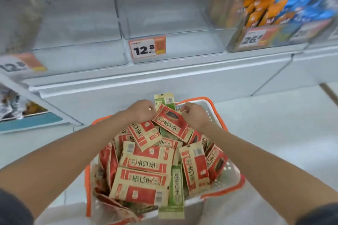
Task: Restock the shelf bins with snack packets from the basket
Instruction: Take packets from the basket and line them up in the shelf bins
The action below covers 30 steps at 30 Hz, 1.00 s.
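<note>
A white basket with an orange rim point(234, 171) sits on the floor below me, heaped with several red-and-tan snack packets point(146, 162) and a few green ones point(176, 188). Both hands are at the far end of the heap. My left hand point(140, 110) curls its fingers round the left edge of a red packet point(172, 124). My right hand point(193, 115) pinches the same packet's upper right edge. A green packet point(164, 99) stands up behind them. Above, a clear shelf bin point(193, 44) with a 12.8 price tag point(147, 47) holds nothing.
A second clear bin point(76, 45) stands left of it. To the right a bin point(270, 38) holds orange and blue packets, tagged 26-something. A white shelf ledge point(164, 76) juts out between bins and basket. A lower shelf point(27, 115) shows at left.
</note>
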Tool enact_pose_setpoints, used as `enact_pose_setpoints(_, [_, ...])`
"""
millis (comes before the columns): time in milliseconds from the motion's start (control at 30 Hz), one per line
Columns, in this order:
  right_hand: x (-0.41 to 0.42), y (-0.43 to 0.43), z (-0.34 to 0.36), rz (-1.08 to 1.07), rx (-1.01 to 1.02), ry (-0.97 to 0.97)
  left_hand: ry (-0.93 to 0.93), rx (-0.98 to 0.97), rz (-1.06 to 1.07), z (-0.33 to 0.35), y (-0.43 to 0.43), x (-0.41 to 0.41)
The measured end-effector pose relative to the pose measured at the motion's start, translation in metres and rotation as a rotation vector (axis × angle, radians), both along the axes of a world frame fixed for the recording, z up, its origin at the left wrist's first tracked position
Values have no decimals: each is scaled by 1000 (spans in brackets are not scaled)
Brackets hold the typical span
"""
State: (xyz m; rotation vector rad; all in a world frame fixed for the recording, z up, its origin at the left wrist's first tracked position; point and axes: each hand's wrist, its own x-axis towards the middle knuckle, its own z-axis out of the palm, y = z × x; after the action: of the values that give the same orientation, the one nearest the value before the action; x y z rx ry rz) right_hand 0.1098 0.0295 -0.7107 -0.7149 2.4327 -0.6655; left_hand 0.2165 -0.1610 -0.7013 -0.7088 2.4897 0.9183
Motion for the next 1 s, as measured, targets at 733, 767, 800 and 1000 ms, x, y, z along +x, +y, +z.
enact_pose_setpoints(733, [-27,20,5,426,385,148,229,14,319,5,62,31])
enact_pose_setpoints(767, [-38,14,6,422,400,124,212,4,319,-1,59,27])
enact_pose_setpoints(800, [-48,8,5,433,413,82,185,-12,305,-7,56,25])
enact_pose_setpoints(1000, [-53,-23,21,642,579,-75,107,-97,123,9,33,13])
